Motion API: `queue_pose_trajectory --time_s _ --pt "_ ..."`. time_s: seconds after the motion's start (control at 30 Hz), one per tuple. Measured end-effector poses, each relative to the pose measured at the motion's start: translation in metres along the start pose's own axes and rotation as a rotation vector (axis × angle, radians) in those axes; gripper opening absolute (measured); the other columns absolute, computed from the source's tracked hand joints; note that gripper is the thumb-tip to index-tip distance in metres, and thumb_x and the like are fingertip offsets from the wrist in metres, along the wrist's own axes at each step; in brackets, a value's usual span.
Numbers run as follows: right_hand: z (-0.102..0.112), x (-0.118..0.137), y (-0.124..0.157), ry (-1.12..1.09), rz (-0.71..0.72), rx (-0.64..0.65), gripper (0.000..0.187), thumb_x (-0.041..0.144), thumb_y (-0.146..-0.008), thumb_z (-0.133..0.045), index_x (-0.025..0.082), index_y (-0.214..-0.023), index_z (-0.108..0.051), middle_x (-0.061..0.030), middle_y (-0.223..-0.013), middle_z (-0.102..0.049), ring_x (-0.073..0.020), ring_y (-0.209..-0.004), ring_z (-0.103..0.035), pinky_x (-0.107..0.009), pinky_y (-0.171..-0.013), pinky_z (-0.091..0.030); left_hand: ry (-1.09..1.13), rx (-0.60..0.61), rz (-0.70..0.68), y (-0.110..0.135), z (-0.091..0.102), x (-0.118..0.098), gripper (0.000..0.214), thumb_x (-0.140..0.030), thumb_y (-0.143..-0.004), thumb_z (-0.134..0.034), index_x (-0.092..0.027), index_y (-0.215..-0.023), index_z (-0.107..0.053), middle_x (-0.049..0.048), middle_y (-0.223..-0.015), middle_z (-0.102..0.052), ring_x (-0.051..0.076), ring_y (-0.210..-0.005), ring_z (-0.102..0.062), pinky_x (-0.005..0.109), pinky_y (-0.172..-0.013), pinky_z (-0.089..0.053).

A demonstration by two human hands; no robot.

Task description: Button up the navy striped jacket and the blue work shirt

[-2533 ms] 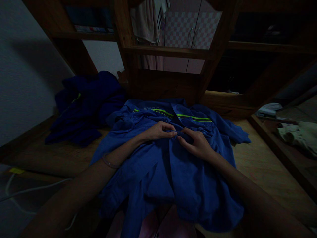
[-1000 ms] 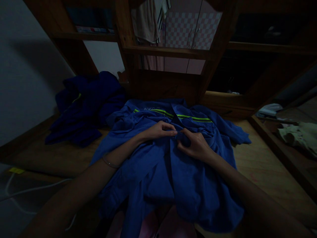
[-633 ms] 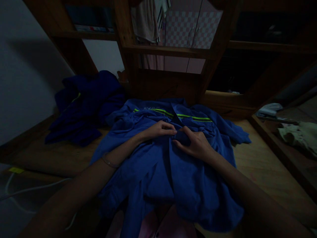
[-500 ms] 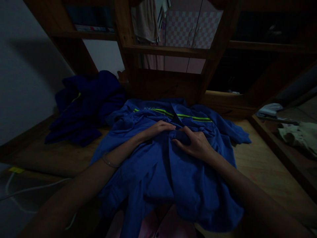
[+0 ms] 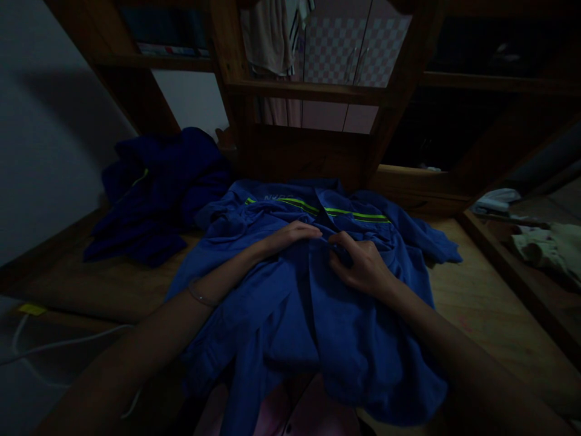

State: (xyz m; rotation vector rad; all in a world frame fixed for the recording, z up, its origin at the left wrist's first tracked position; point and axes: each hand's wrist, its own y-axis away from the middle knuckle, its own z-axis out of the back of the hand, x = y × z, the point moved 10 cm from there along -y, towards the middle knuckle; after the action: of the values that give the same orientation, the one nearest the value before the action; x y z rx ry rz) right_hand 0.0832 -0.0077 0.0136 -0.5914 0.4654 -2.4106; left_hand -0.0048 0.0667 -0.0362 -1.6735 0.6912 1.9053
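Note:
A blue jacket (image 5: 290,327) with yellow-green stripes lies spread before me, its lower part hanging over the near edge of the wooden surface. My left hand (image 5: 295,233) rests flat on its middle, fingers stretched out and held side by side. Just to the right, my right hand (image 5: 363,263) pinches the edge of the front opening between thumb and fingers. The fingertips of both hands are close together but apart. Part of the pinched cloth is hidden by my right fingers, and the dim light blurs detail.
A darker blue garment (image 5: 158,194) is heaped at the left by the wall. Wooden shelving (image 5: 313,91) stands behind the jacket. Pale cloth (image 5: 544,248) lies beyond the raised ledge at right. A white cable (image 5: 72,342) runs along the lower left.
My right hand's thumb and fingers have drawn together on the jacket's edge and shifted slightly to the right. My left hand has stayed in place.

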Motion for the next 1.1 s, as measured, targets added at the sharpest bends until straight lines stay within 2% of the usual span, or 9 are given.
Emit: queue_pose_trajectory --time_s 0.07,0.2,0.37,0.47,0.57,0.73,0.93,1.1 --pt "0.001 0.002 0.0 -0.009 0.016 0.001 0.021 0.022 -0.084 -0.049 0.017 -0.105 -0.05 0.0006 -0.071 -0.061 -0.0091 -0.049 -0.05 -0.021 -0.05 -0.032 -0.001 0.004 0.024 0.002 -0.001 0.0 0.024 -0.035 -0.077 -0.06 -0.013 -0.081 -0.067 0.0011 -0.079 -0.063 0.013 -0.074 -0.054 0.021 -0.068 -0.04" --pt "0.003 0.004 0.0 -0.013 0.025 -0.007 0.02 0.021 -0.083 -0.05 0.017 -0.103 -0.051 0.0017 -0.068 -0.059 -0.009 -0.051 -0.05 -0.021 -0.051 -0.032 -0.003 0.098 -0.006 0.007 -0.012 -0.008 0.029 -0.04 -0.079 -0.059 -0.012 -0.076 -0.063 -0.0004 -0.069 -0.056 0.01 -0.063 -0.049 0.02 -0.058 -0.036" --pt "0.002 0.004 0.0 0.0 0.033 -0.024 0.018 0.024 -0.087 -0.05 0.018 -0.103 -0.052 0.0025 -0.067 -0.059 -0.0087 -0.051 -0.052 -0.021 -0.05 -0.032 -0.051 0.192 -0.057 0.008 -0.019 -0.014 0.027 -0.038 -0.081 -0.058 -0.012 -0.083 -0.063 0.0027 -0.079 -0.06 0.013 -0.074 -0.053 0.021 -0.066 -0.039" --pt "0.001 0.006 0.001 0.013 0.06 -0.024 0.02 0.026 -0.089 -0.049 0.018 -0.107 -0.053 0.0015 -0.069 -0.062 -0.0093 -0.054 -0.055 -0.021 -0.052 -0.034 -0.128 0.16 -0.092 0.003 -0.016 -0.012 0.027 -0.038 -0.081 -0.057 -0.012 -0.084 -0.064 0.0035 -0.083 -0.061 0.015 -0.081 -0.055 0.022 -0.073 -0.04" --pt "-0.003 0.013 0.002 0.028 0.121 0.006 0.019 0.025 -0.089 -0.049 0.017 -0.106 -0.054 0.0 -0.071 -0.063 -0.0101 -0.057 -0.057 -0.021 -0.054 -0.036 -0.167 0.09 -0.125 -0.001 -0.011 -0.012 0.029 -0.04 -0.08 -0.058 -0.012 -0.083 -0.063 0.0025 -0.082 -0.06 0.014 -0.08 -0.054 0.022 -0.073 -0.04" --pt "-0.008 0.019 0.004 0.031 0.185 0.041 0.015 0.026 -0.089 -0.049 0.017 -0.098 -0.057 -0.0011 -0.071 -0.063 -0.0114 -0.061 -0.059 -0.022 -0.058 -0.037 -0.046 0.012 -0.052 -0.002 -0.004 -0.006 0.029 -0.041 -0.08 -0.057 -0.013 -0.083 -0.061 0.0005 -0.079 -0.056 0.012 -0.072 -0.051 0.021 -0.066 -0.038" --pt "-0.011 0.016 0.004 0.037 0.154 0.074 0.02 0.032 -0.091 -0.048 0.017 -0.084 -0.058 0.0003 -0.061 -0.058 -0.0105 -0.055 -0.054 -0.023 -0.055 -0.034 0.048 0.013 0.014 0.004 -0.008 -0.007 0.032 -0.045 -0.078 -0.06 -0.013 -0.079 -0.061 -0.0013 -0.074 -0.054 0.009 -0.065 -0.049 0.02 -0.061 -0.037" --pt "-0.013 0.015 0.005 0.038 0.139 0.103 0.024 0.034 -0.092 -0.046 0.017 -0.082 -0.059 -0.0007 -0.062 -0.059 -0.0107 -0.056 -0.054 -0.023 -0.056 -0.034 -0.02 0.059 -0.023 0.005 -0.012 -0.013 0.029 -0.041 -0.076 -0.063 -0.012 -0.082 -0.063 0.0004 -0.076 -0.058 0.01 -0.068 -0.052 0.02 -0.062 -0.038"
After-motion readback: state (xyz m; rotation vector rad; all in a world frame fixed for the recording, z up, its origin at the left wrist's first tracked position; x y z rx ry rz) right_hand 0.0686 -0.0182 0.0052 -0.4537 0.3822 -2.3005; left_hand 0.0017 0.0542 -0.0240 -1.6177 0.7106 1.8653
